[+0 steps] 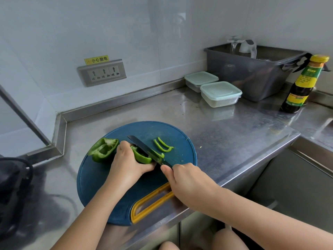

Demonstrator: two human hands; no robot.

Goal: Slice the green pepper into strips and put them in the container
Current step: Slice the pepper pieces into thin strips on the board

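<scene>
On the round blue cutting board (pixel 100 181) my left hand (pixel 128 162) grips a green pepper piece (pixel 142 156). My right hand (pixel 183 175) holds the handle of a black knife (pixel 144 147), whose blade rests against the right end of that piece. Another hollow pepper half (pixel 102 149) lies at the board's left edge. Two thin green strips (pixel 163 146) lie on the board to the right of the blade. Two lidded clear containers (pixel 220 93) stand at the back of the steel counter, lids on.
A grey plastic bin (pixel 252 73) with glassware stands at the back right, a dark sauce bottle (pixel 304 85) beside it. A wall socket (pixel 102 72) is behind the board. A dark object (pixel 12 186) sits at the far left. The counter edge drops off on the right.
</scene>
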